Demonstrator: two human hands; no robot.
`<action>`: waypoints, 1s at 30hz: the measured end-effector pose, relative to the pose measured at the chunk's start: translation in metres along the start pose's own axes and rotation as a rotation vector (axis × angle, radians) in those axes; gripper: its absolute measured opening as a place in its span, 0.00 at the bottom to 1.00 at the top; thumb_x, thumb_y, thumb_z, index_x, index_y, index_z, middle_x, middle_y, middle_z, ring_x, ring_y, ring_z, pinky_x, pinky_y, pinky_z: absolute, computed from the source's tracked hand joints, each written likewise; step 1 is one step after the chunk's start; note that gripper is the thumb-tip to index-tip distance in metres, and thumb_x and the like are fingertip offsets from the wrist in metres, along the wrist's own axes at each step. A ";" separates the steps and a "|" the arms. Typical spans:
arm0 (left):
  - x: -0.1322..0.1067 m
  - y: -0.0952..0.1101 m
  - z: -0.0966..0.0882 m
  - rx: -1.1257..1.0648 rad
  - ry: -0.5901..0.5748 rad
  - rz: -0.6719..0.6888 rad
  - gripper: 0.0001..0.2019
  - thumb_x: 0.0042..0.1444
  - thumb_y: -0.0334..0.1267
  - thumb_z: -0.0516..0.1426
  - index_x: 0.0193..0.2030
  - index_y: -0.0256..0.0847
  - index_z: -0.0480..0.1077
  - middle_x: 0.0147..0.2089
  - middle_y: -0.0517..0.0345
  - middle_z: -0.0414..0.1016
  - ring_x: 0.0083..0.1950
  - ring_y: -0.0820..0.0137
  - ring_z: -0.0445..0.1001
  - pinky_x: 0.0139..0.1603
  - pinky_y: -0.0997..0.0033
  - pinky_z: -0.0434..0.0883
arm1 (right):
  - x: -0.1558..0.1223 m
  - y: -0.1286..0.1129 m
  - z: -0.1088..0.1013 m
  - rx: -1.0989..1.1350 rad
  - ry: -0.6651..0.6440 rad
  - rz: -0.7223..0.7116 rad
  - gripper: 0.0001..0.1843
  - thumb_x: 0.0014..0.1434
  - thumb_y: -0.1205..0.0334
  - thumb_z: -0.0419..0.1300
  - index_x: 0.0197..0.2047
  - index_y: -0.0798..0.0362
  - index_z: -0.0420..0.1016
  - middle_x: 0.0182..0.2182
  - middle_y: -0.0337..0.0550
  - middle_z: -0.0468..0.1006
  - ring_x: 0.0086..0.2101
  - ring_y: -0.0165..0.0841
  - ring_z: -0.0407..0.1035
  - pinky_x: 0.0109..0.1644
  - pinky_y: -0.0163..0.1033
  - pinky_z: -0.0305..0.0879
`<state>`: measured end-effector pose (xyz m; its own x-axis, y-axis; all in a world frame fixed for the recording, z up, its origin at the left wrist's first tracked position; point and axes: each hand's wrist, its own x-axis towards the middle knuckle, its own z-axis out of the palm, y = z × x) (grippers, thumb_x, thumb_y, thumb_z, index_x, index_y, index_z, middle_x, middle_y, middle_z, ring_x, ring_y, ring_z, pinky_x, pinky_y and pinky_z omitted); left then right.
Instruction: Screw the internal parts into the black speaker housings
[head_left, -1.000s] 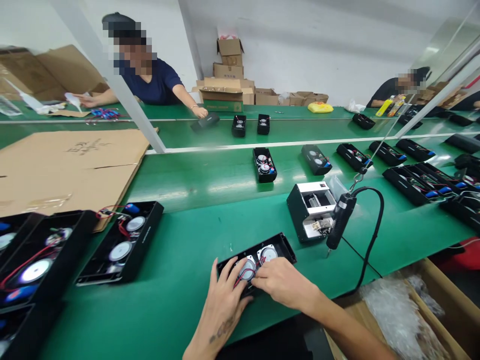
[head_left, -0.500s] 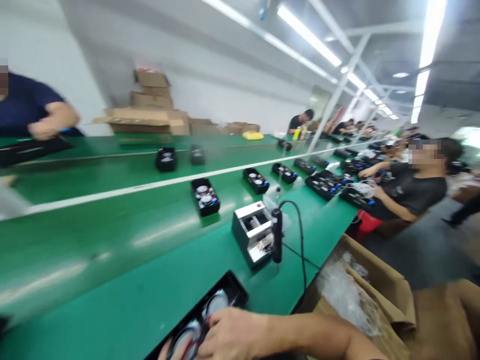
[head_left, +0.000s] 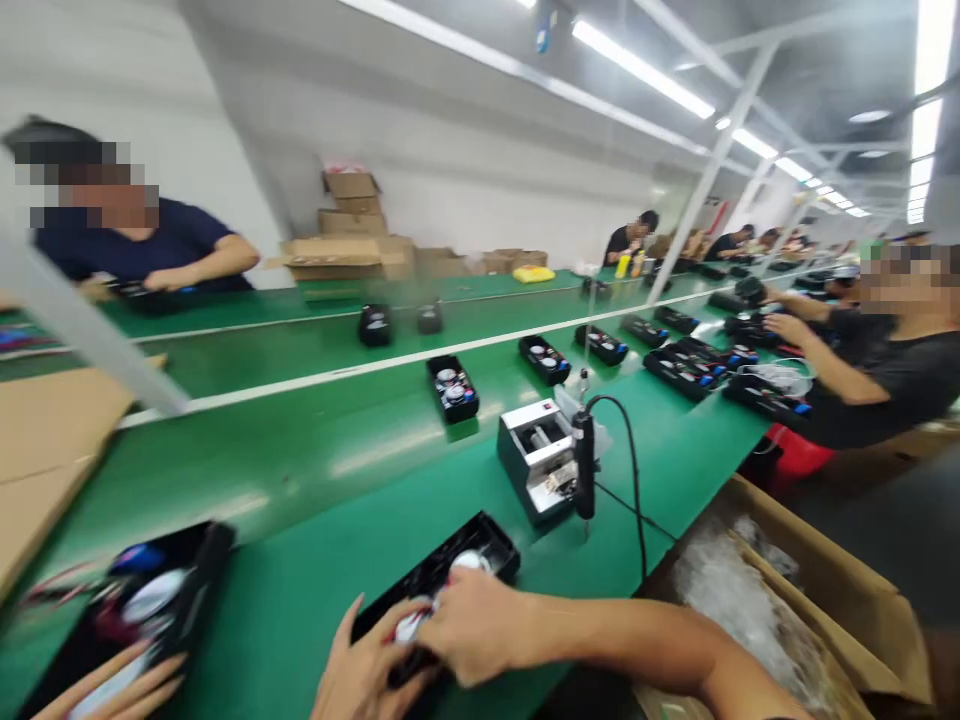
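Our view has swung up and right, while our hands stay on the black case (head_left: 469,552) on the green bench (head_left: 285,610).

Our right hand (head_left: 472,625) curls closed over the speaker (head_left: 471,562), and our left hand (head_left: 361,670) is open, fingers spread below the red wire (head_left: 390,636). Beyond stand the soldering iron (head_left: 584,465) and its station (head_left: 534,460); farther right, a co-worker's hand (head_left: 787,328) rests on another case (head_left: 765,398).
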<state>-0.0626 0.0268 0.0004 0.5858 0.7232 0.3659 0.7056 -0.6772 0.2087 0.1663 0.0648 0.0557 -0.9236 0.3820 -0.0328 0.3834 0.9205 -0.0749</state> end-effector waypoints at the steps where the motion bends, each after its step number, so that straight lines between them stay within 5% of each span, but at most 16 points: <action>1: 0.004 0.003 -0.006 -0.036 -0.061 -0.110 0.14 0.57 0.42 0.66 0.47 0.69 0.86 0.56 0.66 0.89 0.47 0.58 0.88 0.67 0.42 0.76 | 0.004 0.002 -0.003 0.036 -0.040 0.022 0.12 0.63 0.55 0.68 0.46 0.52 0.83 0.32 0.43 0.88 0.31 0.39 0.80 0.35 0.43 0.63; 5: 0.020 0.013 -0.028 -0.240 -0.292 -0.303 0.05 0.61 0.44 0.68 0.41 0.60 0.87 0.59 0.64 0.86 0.54 0.63 0.85 0.76 0.45 0.66 | 0.018 0.011 -0.006 0.118 -0.068 0.037 0.15 0.61 0.57 0.67 0.50 0.51 0.84 0.35 0.46 0.90 0.34 0.43 0.83 0.35 0.43 0.63; 9: 0.020 0.012 -0.031 -0.271 -0.272 -0.319 0.04 0.60 0.44 0.70 0.41 0.60 0.86 0.57 0.65 0.86 0.54 0.65 0.85 0.77 0.48 0.64 | 0.007 0.006 0.001 0.189 0.053 0.037 0.14 0.62 0.61 0.66 0.51 0.53 0.83 0.38 0.48 0.90 0.38 0.44 0.84 0.44 0.47 0.71; 11: 0.013 0.010 -0.023 -0.219 -0.231 -0.278 0.01 0.59 0.45 0.70 0.38 0.56 0.86 0.57 0.64 0.86 0.54 0.63 0.85 0.76 0.47 0.65 | -0.013 0.005 0.005 0.282 0.335 0.040 0.15 0.65 0.62 0.66 0.55 0.52 0.80 0.43 0.48 0.90 0.45 0.43 0.83 0.51 0.49 0.74; 13: 0.002 0.009 -0.012 -0.132 -0.160 -0.193 0.04 0.59 0.45 0.70 0.34 0.53 0.84 0.58 0.62 0.86 0.54 0.62 0.85 0.75 0.45 0.66 | -0.040 0.012 0.007 0.345 0.752 0.158 0.16 0.68 0.62 0.65 0.58 0.50 0.77 0.48 0.48 0.88 0.50 0.42 0.81 0.57 0.50 0.75; 15: -0.008 0.008 0.000 -0.026 -0.055 -0.085 0.04 0.59 0.42 0.69 0.33 0.52 0.82 0.57 0.62 0.87 0.54 0.60 0.85 0.75 0.44 0.66 | -0.070 0.028 0.008 0.273 1.174 0.481 0.15 0.70 0.62 0.65 0.59 0.49 0.75 0.49 0.51 0.85 0.51 0.43 0.79 0.57 0.51 0.76; 17: -0.015 0.009 0.010 0.073 0.058 0.018 0.03 0.59 0.40 0.68 0.34 0.52 0.80 0.56 0.63 0.88 0.56 0.57 0.85 0.74 0.43 0.66 | -0.098 0.054 0.009 0.134 1.405 0.881 0.18 0.71 0.58 0.64 0.62 0.50 0.74 0.53 0.57 0.81 0.54 0.48 0.76 0.57 0.55 0.76; 19: -0.018 0.009 0.015 0.149 0.137 0.096 0.02 0.58 0.40 0.67 0.35 0.54 0.79 0.55 0.65 0.88 0.56 0.56 0.86 0.74 0.42 0.66 | -0.121 0.082 0.009 0.156 1.378 1.141 0.24 0.71 0.50 0.64 0.64 0.53 0.73 0.57 0.61 0.80 0.57 0.53 0.75 0.59 0.59 0.75; 21: -0.018 0.010 0.016 0.190 0.170 0.136 0.02 0.58 0.41 0.65 0.36 0.56 0.80 0.54 0.68 0.88 0.54 0.56 0.86 0.73 0.41 0.68 | -0.136 0.105 0.010 0.378 1.239 1.198 0.26 0.68 0.44 0.66 0.60 0.53 0.76 0.53 0.59 0.83 0.53 0.52 0.78 0.58 0.59 0.76; 25: -0.015 0.009 0.012 0.199 0.181 0.135 0.05 0.56 0.40 0.62 0.35 0.59 0.80 0.53 0.73 0.88 0.52 0.54 0.87 0.69 0.36 0.73 | -0.145 0.116 0.019 0.728 1.314 1.116 0.23 0.57 0.45 0.75 0.47 0.52 0.76 0.30 0.39 0.82 0.29 0.38 0.76 0.38 0.44 0.77; 30: -0.007 0.009 0.014 0.185 0.185 0.184 0.05 0.60 0.40 0.62 0.40 0.58 0.80 0.54 0.69 0.88 0.52 0.57 0.87 0.67 0.40 0.73 | -0.144 0.104 0.014 0.907 1.493 0.940 0.19 0.63 0.47 0.70 0.45 0.50 0.70 0.17 0.25 0.68 0.15 0.29 0.62 0.24 0.38 0.63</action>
<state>-0.0549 0.0182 -0.0126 0.6399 0.5422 0.5446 0.6649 -0.7460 -0.0386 0.3389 0.1042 0.0387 0.4509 0.8333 0.3199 0.1076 0.3050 -0.9462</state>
